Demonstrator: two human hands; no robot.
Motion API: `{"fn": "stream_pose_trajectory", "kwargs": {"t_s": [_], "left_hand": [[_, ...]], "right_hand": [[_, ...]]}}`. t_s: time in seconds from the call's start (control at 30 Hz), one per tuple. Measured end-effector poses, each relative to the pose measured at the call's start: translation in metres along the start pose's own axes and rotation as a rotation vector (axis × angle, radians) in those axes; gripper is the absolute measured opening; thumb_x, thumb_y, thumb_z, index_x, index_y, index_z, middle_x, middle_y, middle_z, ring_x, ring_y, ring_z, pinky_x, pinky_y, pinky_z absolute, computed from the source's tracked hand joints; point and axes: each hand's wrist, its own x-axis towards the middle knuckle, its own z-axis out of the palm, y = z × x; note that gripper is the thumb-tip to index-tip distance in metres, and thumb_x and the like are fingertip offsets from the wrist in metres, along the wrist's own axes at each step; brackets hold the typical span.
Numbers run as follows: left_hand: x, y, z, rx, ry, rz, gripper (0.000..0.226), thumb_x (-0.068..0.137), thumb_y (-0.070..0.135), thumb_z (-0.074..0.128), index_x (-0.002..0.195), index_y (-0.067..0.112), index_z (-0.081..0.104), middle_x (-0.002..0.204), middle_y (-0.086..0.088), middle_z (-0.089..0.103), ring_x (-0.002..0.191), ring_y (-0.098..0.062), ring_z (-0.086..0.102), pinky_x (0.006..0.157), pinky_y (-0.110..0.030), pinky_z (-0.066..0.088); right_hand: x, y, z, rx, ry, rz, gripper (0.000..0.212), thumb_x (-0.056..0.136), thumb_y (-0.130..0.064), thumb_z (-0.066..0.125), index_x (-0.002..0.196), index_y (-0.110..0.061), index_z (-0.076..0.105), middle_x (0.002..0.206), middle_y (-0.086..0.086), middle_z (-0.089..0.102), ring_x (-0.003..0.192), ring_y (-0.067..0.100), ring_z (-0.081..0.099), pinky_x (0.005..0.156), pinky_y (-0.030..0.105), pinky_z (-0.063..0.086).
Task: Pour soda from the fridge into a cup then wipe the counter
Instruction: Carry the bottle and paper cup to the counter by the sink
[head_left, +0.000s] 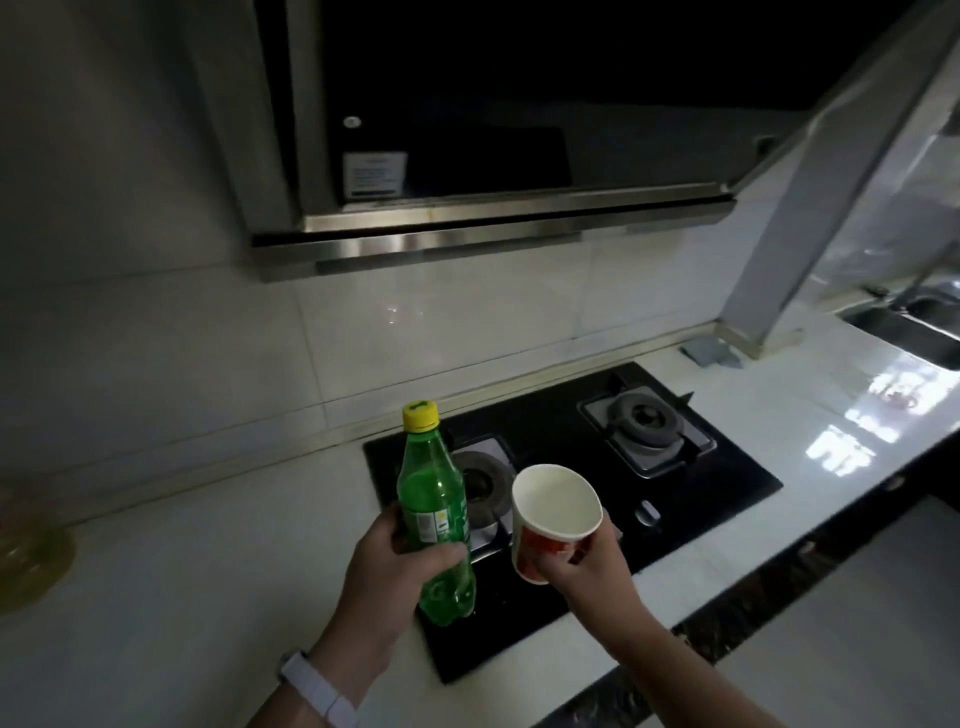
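The green soda bottle (435, 512) is held by the left hand (392, 564) above the stove (571, 499). Its yellow cap (420, 415) is on. The empty cup (553, 519) is gripped by the right hand (587, 564). Nothing is poured or wiped yet.

Left hand (400, 558) wraps the green soda bottle (434, 512) at its label, upright, yellow cap (421, 415) on; right hand (582, 564) grips the white paper cup (553, 519) just beside it, mouth tipped toward the camera, inside looking empty; both held above the black gas hob (561, 499) set in the white counter (208, 587); a pale band (317, 688) circles the left wrist; range hood (467, 156) overhead.
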Motion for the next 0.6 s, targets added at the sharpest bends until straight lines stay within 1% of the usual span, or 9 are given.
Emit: {"fn": "stream_pose_trajectory", "kwargs": {"t_s": [0.07,0.17,0.23,0.3,0.33,0.4,0.47,0.53,0.6], "left_hand": [[0.003,0.005,0.033,0.019,-0.024,0.007,0.056,0.048,0.026,0.085,0.102,0.026,0.071,0.095,-0.001,0.077,0.088,-0.02,0.073,0.086,-0.046,0.057],[0.003,0.013,0.089,0.035,-0.078,0.02,0.051,0.055,0.019,0.084,0.104,0.024,0.07,0.096,-0.001,0.077,0.089,-0.019,0.073,0.084,-0.043,0.056],[0.003,0.016,0.129,0.039,-0.12,0.027,0.049,0.058,0.012,0.085,0.103,0.021,0.069,0.095,-0.003,0.077,0.087,-0.02,0.074,0.081,-0.041,0.056],[0.001,0.016,0.169,0.047,-0.147,0.038,0.05,0.056,0.011,0.085,0.103,0.018,0.069,0.094,-0.006,0.077,0.086,-0.022,0.074,0.078,-0.039,0.056],[0.001,0.015,0.189,0.051,-0.163,0.042,0.053,0.053,0.014,0.085,0.103,0.016,0.068,0.094,-0.006,0.077,0.087,-0.023,0.074,0.079,-0.04,0.056],[-0.001,0.013,0.23,0.052,-0.198,0.038,0.058,0.048,0.018,0.085,0.104,0.016,0.068,0.095,-0.007,0.077,0.089,-0.026,0.074,0.084,-0.044,0.056],[-0.001,0.009,0.269,0.052,-0.24,0.034,0.059,0.047,0.02,0.085,0.104,0.018,0.069,0.096,-0.007,0.077,0.09,-0.027,0.073,0.088,-0.049,0.055],[-0.002,0.004,0.307,0.062,-0.294,0.034,0.056,0.051,0.018,0.086,0.104,0.019,0.069,0.098,-0.008,0.077,0.092,-0.028,0.073,0.09,-0.053,0.054],[-0.007,0.0,0.343,0.068,-0.342,0.026,0.058,0.051,0.019,0.086,0.106,0.02,0.069,0.1,-0.007,0.076,0.093,-0.028,0.072,0.09,-0.053,0.054]], "right_hand": [[0.0,-0.001,-0.035,-0.002,0.042,0.0,0.084,0.048,-0.041,0.079,0.125,-0.034,0.045,0.116,-0.014,0.062,0.102,-0.005,0.061,0.074,0.009,0.049],[0.0,-0.003,-0.089,-0.002,0.108,0.001,0.079,0.045,-0.042,0.074,0.118,-0.038,0.045,0.114,-0.017,0.061,0.101,-0.009,0.06,0.073,0.008,0.047],[-0.001,-0.002,-0.127,0.009,0.151,0.001,0.086,0.044,-0.042,0.074,0.123,-0.037,0.042,0.117,-0.014,0.06,0.1,-0.009,0.059,0.076,0.011,0.046],[-0.004,0.0,-0.164,0.026,0.184,-0.001,0.09,0.044,-0.04,0.074,0.127,-0.033,0.041,0.117,-0.013,0.06,0.097,-0.011,0.059,0.073,0.011,0.047],[-0.006,0.002,-0.182,0.033,0.197,-0.001,0.089,0.046,-0.038,0.075,0.128,-0.032,0.041,0.117,-0.014,0.06,0.098,-0.011,0.059,0.072,0.01,0.048],[-0.009,0.007,-0.219,0.045,0.224,0.002,0.085,0.052,-0.031,0.08,0.127,-0.035,0.04,0.117,-0.014,0.059,0.101,-0.004,0.059,0.071,0.009,0.048],[-0.013,0.015,-0.256,0.063,0.257,0.007,0.08,0.06,-0.02,0.084,0.125,-0.035,0.039,0.117,-0.012,0.058,0.103,0.002,0.058,0.069,0.009,0.049],[-0.018,0.023,-0.292,0.075,0.3,0.009,0.076,0.069,-0.009,0.084,0.126,-0.033,0.039,0.118,-0.01,0.057,0.102,0.0,0.059,0.068,0.008,0.049],[-0.026,0.029,-0.326,0.076,0.342,0.002,0.076,0.071,-0.008,0.083,0.128,-0.031,0.039,0.119,-0.009,0.058,0.1,-0.009,0.059,0.069,0.007,0.048]]}}
